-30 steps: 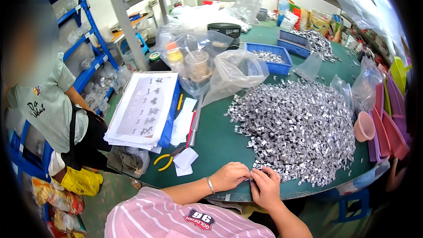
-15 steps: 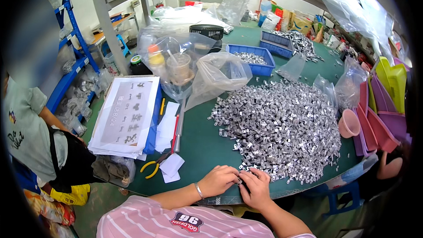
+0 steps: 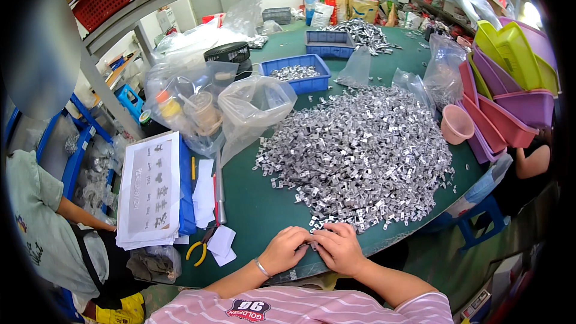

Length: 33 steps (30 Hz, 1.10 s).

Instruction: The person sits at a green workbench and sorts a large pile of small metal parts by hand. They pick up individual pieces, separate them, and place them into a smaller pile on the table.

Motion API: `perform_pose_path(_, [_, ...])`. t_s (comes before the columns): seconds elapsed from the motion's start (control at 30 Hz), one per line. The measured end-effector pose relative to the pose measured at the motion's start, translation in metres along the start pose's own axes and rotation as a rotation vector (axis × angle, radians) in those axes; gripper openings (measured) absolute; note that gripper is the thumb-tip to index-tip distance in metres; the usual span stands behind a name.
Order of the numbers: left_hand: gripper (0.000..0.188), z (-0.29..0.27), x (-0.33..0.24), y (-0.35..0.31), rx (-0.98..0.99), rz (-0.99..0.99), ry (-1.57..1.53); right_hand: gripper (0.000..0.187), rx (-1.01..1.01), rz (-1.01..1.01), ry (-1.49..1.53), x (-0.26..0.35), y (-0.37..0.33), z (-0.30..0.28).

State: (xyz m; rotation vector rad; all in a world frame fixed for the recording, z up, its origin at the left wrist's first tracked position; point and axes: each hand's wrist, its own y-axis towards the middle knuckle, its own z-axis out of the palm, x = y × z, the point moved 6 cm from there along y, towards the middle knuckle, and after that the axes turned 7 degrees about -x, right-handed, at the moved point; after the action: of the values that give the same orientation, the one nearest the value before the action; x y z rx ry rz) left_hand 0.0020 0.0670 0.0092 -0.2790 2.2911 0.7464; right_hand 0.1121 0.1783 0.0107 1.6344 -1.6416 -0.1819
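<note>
At the near edge of the green table, my left hand (image 3: 284,252) and my right hand (image 3: 341,248) meet at the fingertips. The fingers of both are pinched together around a small metal piece, which they mostly hide. Just beyond them spreads a large heap of small silver metal pieces (image 3: 360,156), some with a round hole showing. A few loose ones lie close to my fingers at the heap's near edge. Left of my left hand are yellow-handled pliers (image 3: 198,252) and white paper slips (image 3: 222,243).
Printed sheets (image 3: 150,189) lie on a blue tray at the left, with clear plastic bags (image 3: 255,105) beyond. Blue bins (image 3: 312,84) holding metal parts stand farther back. A pink cup (image 3: 457,125) and stacked colored bins (image 3: 510,105) line the right. People are at both sides.
The head view has turned, so the table's things sit farther left in the picture. My hands stay together at the table edge, with the right fingers now laid more over the left fingertips.
</note>
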Motion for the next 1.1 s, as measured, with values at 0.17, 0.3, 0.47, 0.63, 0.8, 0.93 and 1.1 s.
perform_pose_path(0.17, [0.027,-0.002,-0.001,0.004,-0.010,-0.002,0.097,0.032,0.022,0.023,-0.075,0.003,0.004,0.000])
perform_pose_path(0.3, [0.024,0.001,0.003,0.002,-0.002,0.013,0.057,0.032,0.006,-0.013,-0.030,-0.001,-0.002,0.002])
perform_pose_path(0.47, [0.023,-0.003,0.002,0.000,-0.028,-0.014,0.011,0.036,0.061,0.013,0.047,0.003,0.004,0.001])
perform_pose_path(0.63, [0.024,-0.003,0.001,0.001,-0.015,-0.017,0.092,0.033,0.045,0.011,-0.018,0.003,0.001,0.002])
perform_pose_path(0.8, [0.019,-0.001,0.005,-0.004,-0.020,0.012,0.072,0.033,0.047,0.008,-0.015,0.002,0.002,0.004])
perform_pose_path(0.93, [0.017,-0.003,0.005,-0.003,-0.070,0.041,-0.003,0.033,0.058,0.013,-0.002,0.001,0.003,0.005])
perform_pose_path(1.1, [0.018,-0.008,0.000,0.002,-0.114,0.053,0.000,0.031,-0.046,0.143,0.032,-0.012,0.000,0.003])
